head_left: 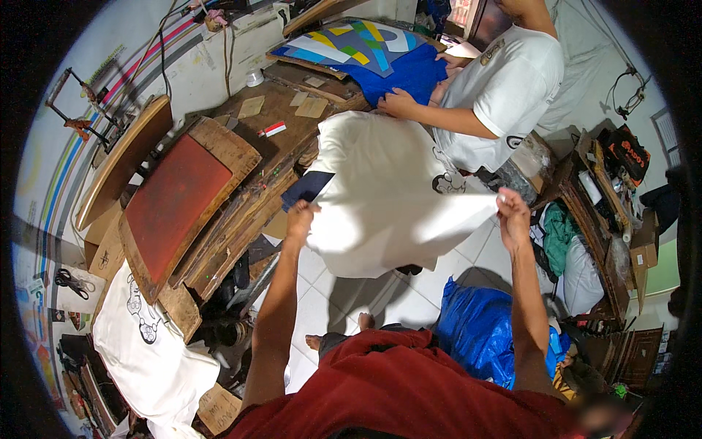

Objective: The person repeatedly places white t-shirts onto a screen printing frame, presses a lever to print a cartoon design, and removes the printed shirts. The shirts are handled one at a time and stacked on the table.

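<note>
A white T-shirt [380, 230] hangs spread out in front of me over the tiled floor, pulled taut between my two hands. Its left edge is pinched in my left hand [300, 222], close to a dark navy patch of cloth [306, 189]. On the other side, my right hand [514, 212] grips a corner with closed fingers. Part of a black line-drawn print [447, 183] shows near the shirt's far right. The far part of the white cloth reaches up to the wooden bench [281, 139].
A co-worker [508, 80] handles a blue shirt [409, 77] on a board at the far end. At left stand a board with a red pad [179, 208] and a draped white printed shirt [146, 358]. A blue plastic bundle [475, 333] lies right of my legs, below cluttered shelves [596, 219].
</note>
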`<state>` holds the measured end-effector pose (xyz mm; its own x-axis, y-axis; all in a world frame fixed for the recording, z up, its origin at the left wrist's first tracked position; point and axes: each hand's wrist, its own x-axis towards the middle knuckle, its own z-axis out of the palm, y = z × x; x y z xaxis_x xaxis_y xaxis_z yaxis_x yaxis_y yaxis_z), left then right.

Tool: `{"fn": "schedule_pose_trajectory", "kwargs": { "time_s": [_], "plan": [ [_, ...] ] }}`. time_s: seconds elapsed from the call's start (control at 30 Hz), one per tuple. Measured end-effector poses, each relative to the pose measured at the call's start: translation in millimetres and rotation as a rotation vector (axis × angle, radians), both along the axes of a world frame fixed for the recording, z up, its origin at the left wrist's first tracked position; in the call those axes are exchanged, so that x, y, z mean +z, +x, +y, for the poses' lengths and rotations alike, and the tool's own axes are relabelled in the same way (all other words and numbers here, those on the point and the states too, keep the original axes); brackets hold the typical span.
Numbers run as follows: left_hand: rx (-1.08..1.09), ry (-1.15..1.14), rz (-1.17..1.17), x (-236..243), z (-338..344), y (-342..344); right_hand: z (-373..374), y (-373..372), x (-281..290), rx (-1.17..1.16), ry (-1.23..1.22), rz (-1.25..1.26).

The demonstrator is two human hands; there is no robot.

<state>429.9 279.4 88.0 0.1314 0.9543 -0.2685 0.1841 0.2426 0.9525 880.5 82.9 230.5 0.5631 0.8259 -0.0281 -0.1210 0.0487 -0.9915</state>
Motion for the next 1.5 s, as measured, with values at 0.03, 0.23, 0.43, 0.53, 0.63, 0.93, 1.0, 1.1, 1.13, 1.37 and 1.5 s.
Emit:
{"fn": "schedule_pose_trajectory", "kwargs": {
  "time_s": [0.03,0.23,0.43,0.53,0.63,0.93,1.0,1.1,1.13,1.37,1.5],
  "plan": [
    [-0.009,-0.142,-0.332,20.5,7.7,5.1,9.7,2.6,12.2,0.055,0.093,0.014],
    [-0.280,-0.422,-1.412,109.3,-12.0,61.2,53.0,6.1,87.2,0.147,0.462,0.124],
    [-0.049,-0.250,-1.291,171.0,-1.1,76.8,70.2,1.8,162.5,0.169,0.665,0.121],
    [-0.149,-0.036,-1.630,211.5,-0.2,4.7,72.6,-9.5,190.7,0.149,0.749,0.054],
    [-0.193,0.274,-1.666,245.1,-36.5,-71.9,85.1,-40.2,207.5,0.304,0.831,0.039],
    [0.485,1.120,-0.994,350.3,-183.1,-251.7,169.3,-189.3,243.4,0.441,0.976,0.083],
    [0.547,1.258,-0.742,377.5,-212.8,-277.2,176.9,-222.2,251.6,0.625,0.998,0.071],
    [0.842,1.334,-0.442,418.3,-232.4,-313.8,187.0,-271.7,265.8,0.717,1.014,0.093],
    [0.808,1.334,-0.363,426.2,-233.6,-325.2,193.7,-290.2,268.1,0.739,1.017,0.115],
    [0.877,0.942,-0.066,412.3,-180.9,-427.9,290.7,-420.5,245.3,0.909,0.706,0.250],
    [0.879,0.830,-0.162,371.1,-119.1,-484.4,335.7,-511.9,213.5,0.880,0.500,0.264]
  ]
}}
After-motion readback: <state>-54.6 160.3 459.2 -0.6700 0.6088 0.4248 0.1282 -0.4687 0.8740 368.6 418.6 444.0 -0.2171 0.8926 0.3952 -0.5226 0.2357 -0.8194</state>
